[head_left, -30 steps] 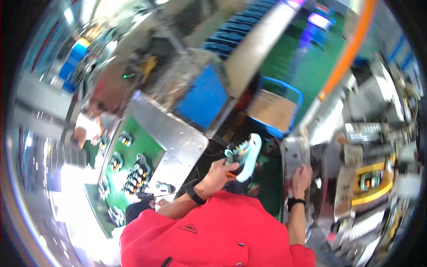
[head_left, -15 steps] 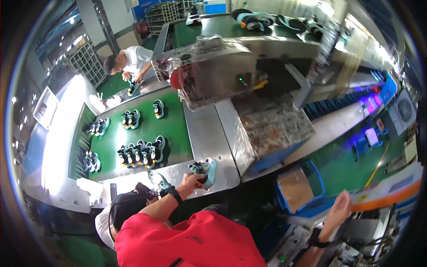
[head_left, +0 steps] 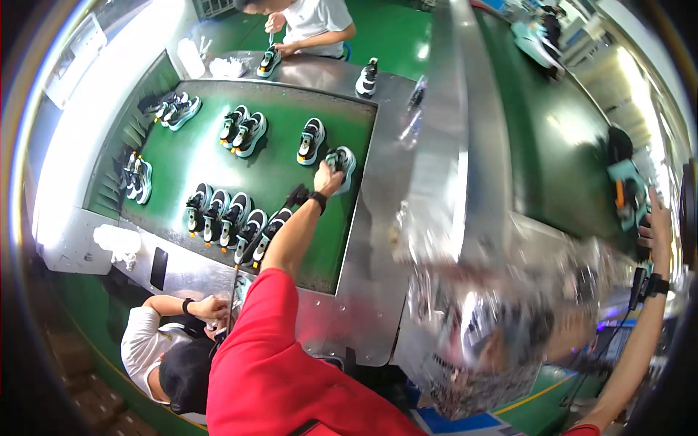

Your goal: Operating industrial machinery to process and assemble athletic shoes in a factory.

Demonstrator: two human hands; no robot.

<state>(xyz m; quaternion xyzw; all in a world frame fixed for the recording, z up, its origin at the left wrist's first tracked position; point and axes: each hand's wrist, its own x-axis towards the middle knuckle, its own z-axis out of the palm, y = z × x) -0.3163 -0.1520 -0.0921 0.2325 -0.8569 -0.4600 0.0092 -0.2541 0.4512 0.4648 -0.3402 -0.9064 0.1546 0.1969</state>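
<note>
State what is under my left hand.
A pale-soled shoe is under your left hand, over the green surface. Parts beneath the hand, and the surface directly below the shoe, cannot be seen.

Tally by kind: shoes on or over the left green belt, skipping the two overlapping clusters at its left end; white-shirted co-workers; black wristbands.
Black, white and pale-blue shoes, including one in the left hand: 9
Co-workers in white shirts: 2
Black wristbands: 3
Total: 14

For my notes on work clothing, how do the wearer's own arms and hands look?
The left hand and right hand are ungloved, each with a black wristband behind it. A red left sleeve leaves the forearm bare; only a red edge of the right sleeve shows.
</note>
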